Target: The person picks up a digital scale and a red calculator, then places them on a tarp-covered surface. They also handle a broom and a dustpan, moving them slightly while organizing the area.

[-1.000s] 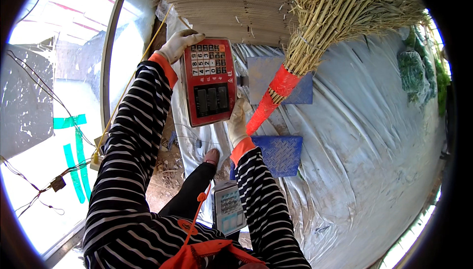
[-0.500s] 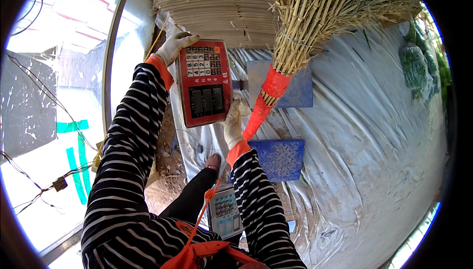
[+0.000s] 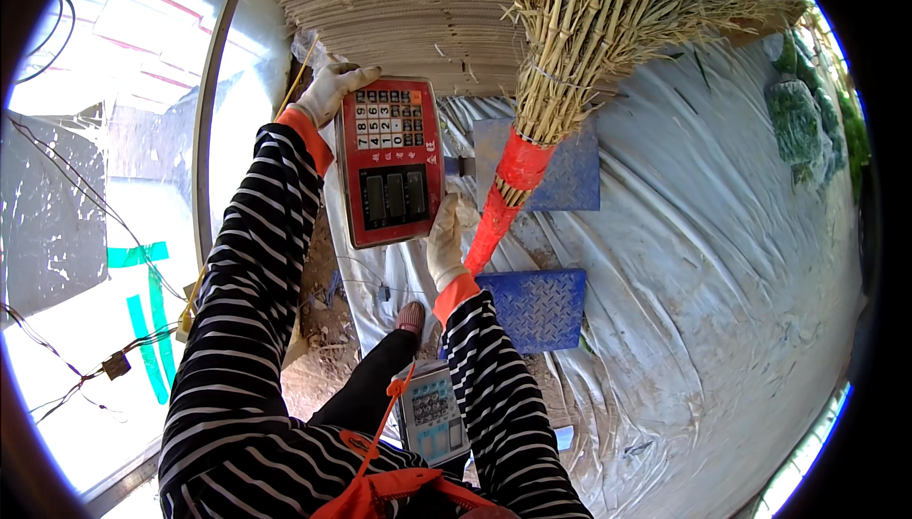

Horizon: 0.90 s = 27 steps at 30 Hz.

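A red scale display unit (image 3: 391, 163) with rows of keys and a dark screen panel is held up in front of me. My left hand (image 3: 332, 90), in a whitish glove, grips its far left corner with the thumb laid over the edge. My right hand (image 3: 449, 237), gloved too, closes on the near right edge; part of its fingers is hidden. Just right of this hand is the red-wrapped handle (image 3: 494, 220) of a straw broom (image 3: 565, 54). Whether the hand touches that handle I cannot tell.
Two blue metal platforms (image 3: 537, 310) rest on pale plastic sheeting (image 3: 703, 272). Flattened cardboard (image 3: 399, 16) is stacked at the far side. A second, grey scale display (image 3: 432, 415) sits near my legs. Loose wires (image 3: 76, 367) hang at left; bagged greens (image 3: 803, 125) lie at far right.
Both hands keep their hold on the red display unit. It and the surroundings sit slightly further left in the picture; little else differs.
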{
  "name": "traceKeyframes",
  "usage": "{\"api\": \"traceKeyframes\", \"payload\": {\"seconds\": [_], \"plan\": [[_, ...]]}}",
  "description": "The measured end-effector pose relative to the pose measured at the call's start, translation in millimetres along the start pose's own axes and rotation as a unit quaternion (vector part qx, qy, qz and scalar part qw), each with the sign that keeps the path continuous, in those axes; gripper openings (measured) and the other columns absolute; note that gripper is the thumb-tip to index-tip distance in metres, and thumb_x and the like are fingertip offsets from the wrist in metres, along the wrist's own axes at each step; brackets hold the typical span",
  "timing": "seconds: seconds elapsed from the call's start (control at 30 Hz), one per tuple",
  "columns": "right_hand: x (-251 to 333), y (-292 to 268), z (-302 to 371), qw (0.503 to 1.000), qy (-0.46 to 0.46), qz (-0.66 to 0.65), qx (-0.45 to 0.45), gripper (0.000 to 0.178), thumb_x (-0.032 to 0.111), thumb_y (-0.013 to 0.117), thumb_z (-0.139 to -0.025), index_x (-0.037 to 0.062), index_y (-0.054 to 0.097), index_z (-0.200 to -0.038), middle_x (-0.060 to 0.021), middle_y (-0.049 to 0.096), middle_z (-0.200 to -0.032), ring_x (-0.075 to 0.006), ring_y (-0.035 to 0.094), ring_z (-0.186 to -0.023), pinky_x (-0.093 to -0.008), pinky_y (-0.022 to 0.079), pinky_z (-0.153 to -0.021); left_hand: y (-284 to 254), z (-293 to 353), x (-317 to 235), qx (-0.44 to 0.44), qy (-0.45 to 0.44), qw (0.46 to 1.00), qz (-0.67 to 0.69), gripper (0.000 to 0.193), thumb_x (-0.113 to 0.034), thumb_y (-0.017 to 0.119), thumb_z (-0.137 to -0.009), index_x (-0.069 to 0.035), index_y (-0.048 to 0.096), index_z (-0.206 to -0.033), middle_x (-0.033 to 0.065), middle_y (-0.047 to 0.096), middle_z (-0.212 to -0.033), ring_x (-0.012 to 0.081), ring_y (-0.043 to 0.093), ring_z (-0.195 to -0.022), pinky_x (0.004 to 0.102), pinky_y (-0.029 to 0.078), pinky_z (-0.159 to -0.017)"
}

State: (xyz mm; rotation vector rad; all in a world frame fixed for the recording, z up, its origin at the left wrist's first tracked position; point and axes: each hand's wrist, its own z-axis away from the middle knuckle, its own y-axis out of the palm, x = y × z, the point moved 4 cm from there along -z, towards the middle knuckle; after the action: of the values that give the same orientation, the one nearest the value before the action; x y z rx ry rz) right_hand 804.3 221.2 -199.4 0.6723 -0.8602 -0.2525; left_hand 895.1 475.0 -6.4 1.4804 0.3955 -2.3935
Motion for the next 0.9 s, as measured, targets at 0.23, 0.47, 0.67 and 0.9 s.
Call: {"api": "traceKeyframes", "payload": {"seconds": [0.23,0.47,0.67,0.9], "plan": [[32.1,51.9,15.4,0.996,0.060,0.047,0.051,0.069,0.054,0.036,-0.097,-0.0024,0.039,-0.136,-0.0069,0.051,-0.130,-0.0181,0.049,-0.115,-0.0293,0.039,-0.097,-22.2,-4.2,-5.4,-0.056,0.076,0.995,0.033,0.047,-0.008,0.068,-0.082,-0.006,0.049,-0.124,0.0092,0.063,-0.104,0.0199,0.064,-0.086,0.0338,0.055,-0.077],[121.4,19.5,57.4,0.976,0.065,0.203,0.039,0.070,0.061,0.031,-0.095,0.0081,0.032,-0.141,-0.0162,0.052,-0.127,-0.0270,0.053,-0.110,-0.0397,0.041,-0.094,51.2,-34.5,-29.8,-0.185,0.061,0.974,-0.115,0.074,-0.059,0.051,-0.088,0.007,0.055,-0.122,0.0138,0.061,-0.116,0.0251,0.056,-0.107,0.0303,0.038,-0.099],[237.5,-92.6,212.5,0.973,-0.032,0.217,-0.078,0.048,0.037,0.034,-0.101,0.0043,0.038,-0.136,-0.0180,0.052,-0.129,-0.0275,0.054,-0.113,-0.0372,0.042,-0.100,63.8,88.8,143.7,-0.020,0.056,0.980,0.188,0.059,-0.031,0.040,-0.100,-0.016,0.013,-0.150,0.0130,0.028,-0.148,0.0265,0.038,-0.129,0.0411,0.035,-0.105],[182.8,-282.6,535.5,0.685,0.299,0.568,-0.343,0.060,0.050,0.038,-0.090,0.0009,0.059,-0.117,-0.0243,0.058,-0.120,-0.0373,0.053,-0.116,-0.0423,0.039,-0.099,59.6,240.8,284.0,0.194,-0.207,0.882,-0.375,0.045,-0.028,0.060,-0.087,0.000,0.052,-0.122,0.0179,0.059,-0.110,0.0239,0.055,-0.098,0.0375,0.045,-0.085]]}}
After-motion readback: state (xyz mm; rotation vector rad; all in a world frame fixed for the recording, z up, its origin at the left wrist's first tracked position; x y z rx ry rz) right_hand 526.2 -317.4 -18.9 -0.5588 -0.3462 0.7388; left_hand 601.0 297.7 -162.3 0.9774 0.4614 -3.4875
